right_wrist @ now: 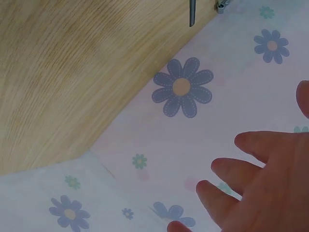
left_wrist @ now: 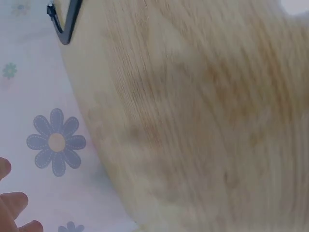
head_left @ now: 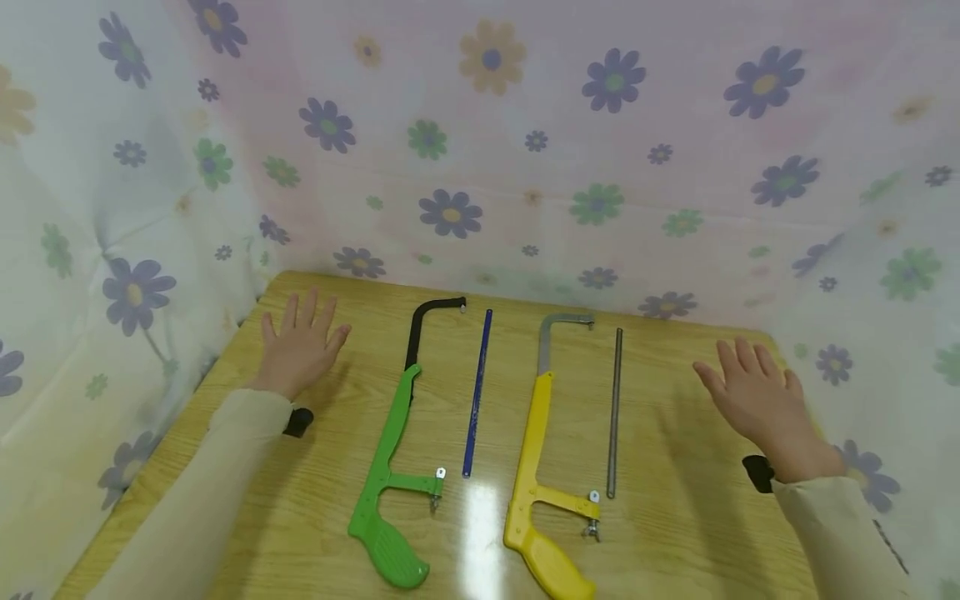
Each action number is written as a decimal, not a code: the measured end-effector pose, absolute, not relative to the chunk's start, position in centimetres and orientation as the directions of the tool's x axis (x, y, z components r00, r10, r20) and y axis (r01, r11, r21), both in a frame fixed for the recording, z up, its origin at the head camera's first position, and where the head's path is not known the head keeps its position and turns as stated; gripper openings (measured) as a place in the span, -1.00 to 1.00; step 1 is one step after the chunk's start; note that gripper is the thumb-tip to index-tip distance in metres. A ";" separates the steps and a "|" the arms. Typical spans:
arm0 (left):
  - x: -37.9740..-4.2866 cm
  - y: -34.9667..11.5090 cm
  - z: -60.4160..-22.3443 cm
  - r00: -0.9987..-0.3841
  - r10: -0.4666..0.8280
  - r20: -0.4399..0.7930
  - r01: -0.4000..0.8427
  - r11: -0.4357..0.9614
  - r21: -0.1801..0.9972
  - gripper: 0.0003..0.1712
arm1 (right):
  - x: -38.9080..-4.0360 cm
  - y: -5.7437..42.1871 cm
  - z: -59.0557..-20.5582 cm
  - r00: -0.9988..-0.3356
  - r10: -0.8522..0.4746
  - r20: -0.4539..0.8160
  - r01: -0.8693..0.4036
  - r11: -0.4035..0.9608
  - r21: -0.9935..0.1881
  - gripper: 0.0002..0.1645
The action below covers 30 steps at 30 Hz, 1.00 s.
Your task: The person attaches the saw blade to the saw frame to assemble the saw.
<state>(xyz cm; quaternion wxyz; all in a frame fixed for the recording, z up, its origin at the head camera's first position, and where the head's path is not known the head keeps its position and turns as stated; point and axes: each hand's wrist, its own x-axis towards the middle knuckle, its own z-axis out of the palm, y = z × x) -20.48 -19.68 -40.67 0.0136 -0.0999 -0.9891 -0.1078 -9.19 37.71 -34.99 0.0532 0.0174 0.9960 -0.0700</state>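
Two hacksaw frames lie side by side on a wooden table. The left one, a green hacksaw frame [head_left: 386,442], has a black front bar; the other, a yellow hacksaw frame [head_left: 531,450], has a grey one. Between them lies a blue hacksaw blade [head_left: 477,392], and a grey hacksaw blade [head_left: 615,412] lies right of the yellow frame. My left hand [head_left: 298,350], fingers spread, is held left of the green frame and touches nothing. Well to the right of the grey blade, my right hand [head_left: 761,404] is likewise spread and holds nothing. Both wrist views show some fingertips.
The wooden table [head_left: 337,333] has a glare spot near its front middle. A flowered cloth [head_left: 525,167] hangs behind it and along both sides. Dark wrist pieces [head_left: 298,422] show at both cuffs.
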 end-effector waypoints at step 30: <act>-15.6 -13.5 -46.2 -0.942 0.162 -0.293 -0.112 0.672 0.732 -0.52 | -10.6 23.7 -42.2 -0.987 0.162 -0.008 0.094 0.526 -0.845 -0.50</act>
